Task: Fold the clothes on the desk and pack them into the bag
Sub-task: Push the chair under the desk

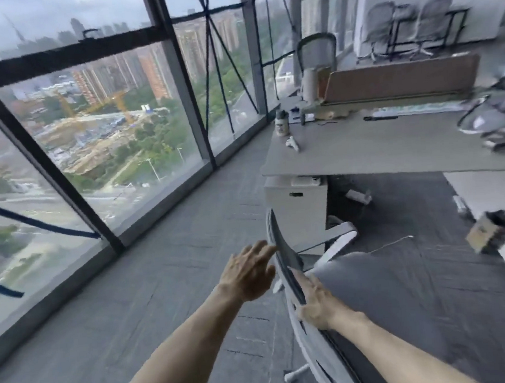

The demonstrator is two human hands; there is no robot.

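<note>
Head view, office by a window (103, 112). The left hand (248, 270) reaches forward with its grip wide, fingers straight and spread, holding nothing. Its fingertips lie right at the upper rim of the chair back (283, 249); blur hides whether they touch. The right hand (314, 304) holds the same chair back lower down, its grip closed on the rim with the fingers lying up along the dark front face. The chair back is seen nearly edge-on, with the grey chair seat (404, 294) to its right.

The clothes (501, 111), a crumpled grey heap, lie at the far right end of the tabletop (362, 149), well apart from both hands. The heap is blurred and cut by the frame edge, so a bag cannot be told apart within it.

At the left end of the tabletop stands a small jar (282, 123), with a brown divider panel (402, 78) along the rear edge. A white drawer cabinet (298, 209) stands beneath the tabletop's left end. A cardboard box (490, 233) sits to the right on the grey carpet floor (162, 289).
</note>
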